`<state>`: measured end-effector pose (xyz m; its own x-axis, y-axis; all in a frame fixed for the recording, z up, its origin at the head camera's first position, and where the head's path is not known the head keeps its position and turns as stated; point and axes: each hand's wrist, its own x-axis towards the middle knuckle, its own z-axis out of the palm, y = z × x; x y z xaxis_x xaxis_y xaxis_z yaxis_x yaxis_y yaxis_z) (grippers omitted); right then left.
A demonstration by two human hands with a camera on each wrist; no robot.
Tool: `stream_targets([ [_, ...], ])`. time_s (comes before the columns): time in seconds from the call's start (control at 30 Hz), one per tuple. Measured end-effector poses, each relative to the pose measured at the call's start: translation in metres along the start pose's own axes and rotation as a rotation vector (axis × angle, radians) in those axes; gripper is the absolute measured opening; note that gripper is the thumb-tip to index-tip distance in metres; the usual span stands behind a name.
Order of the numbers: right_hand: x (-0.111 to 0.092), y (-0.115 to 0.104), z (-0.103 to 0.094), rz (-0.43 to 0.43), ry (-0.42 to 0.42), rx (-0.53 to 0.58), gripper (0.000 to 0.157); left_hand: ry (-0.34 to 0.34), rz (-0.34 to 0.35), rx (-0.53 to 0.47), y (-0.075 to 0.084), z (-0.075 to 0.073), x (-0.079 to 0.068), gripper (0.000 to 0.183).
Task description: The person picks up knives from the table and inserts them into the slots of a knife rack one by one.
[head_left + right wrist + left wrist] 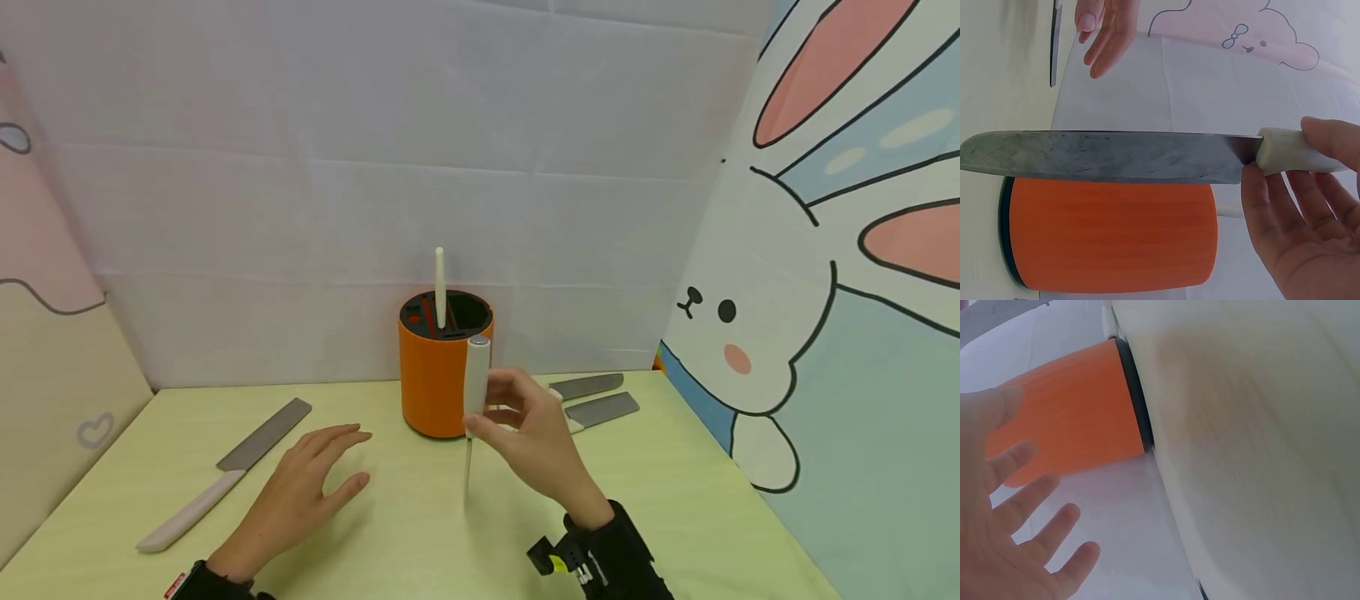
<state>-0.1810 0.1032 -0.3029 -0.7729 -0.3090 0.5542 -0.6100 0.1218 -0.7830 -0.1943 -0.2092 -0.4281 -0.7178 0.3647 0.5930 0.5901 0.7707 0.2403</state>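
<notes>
My right hand (528, 433) grips a kitchen knife by its white handle (476, 375), with the blade pointing down over the table. In the right wrist view the broad grey blade (1110, 156) passes in front of an orange knife block (1113, 234). The round block (435, 383) has a black slotted top, from which one white handle (440, 283) stands up. My left hand (303, 483) hovers left of the block, fingers spread, holding nothing; the left wrist view shows its palm (997, 550) beside the block.
On the table's left lies a knife with a wide blade (262, 437). Two more knives lie at the right, their blades (600, 410) pointing away from my right hand. A white cloth wall (300, 208) rises behind the block, and a rabbit-printed panel (780, 317) stands at the right.
</notes>
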Motion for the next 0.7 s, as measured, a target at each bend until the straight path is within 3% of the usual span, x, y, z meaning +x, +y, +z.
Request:
stream_targets([
  [0.43, -0.001, -0.001, 0.001, -0.004, -0.002, -0.011, 0.039, -0.047, -0.028, -0.104, 0.011, 0.006, 0.008, 0.048],
  [0.7, 0.0, -0.001, 0.002, -0.005, 0.001, -0.011, 0.038, -0.061, -0.067, -0.294, 0.028, -0.004, 0.047, 0.047],
])
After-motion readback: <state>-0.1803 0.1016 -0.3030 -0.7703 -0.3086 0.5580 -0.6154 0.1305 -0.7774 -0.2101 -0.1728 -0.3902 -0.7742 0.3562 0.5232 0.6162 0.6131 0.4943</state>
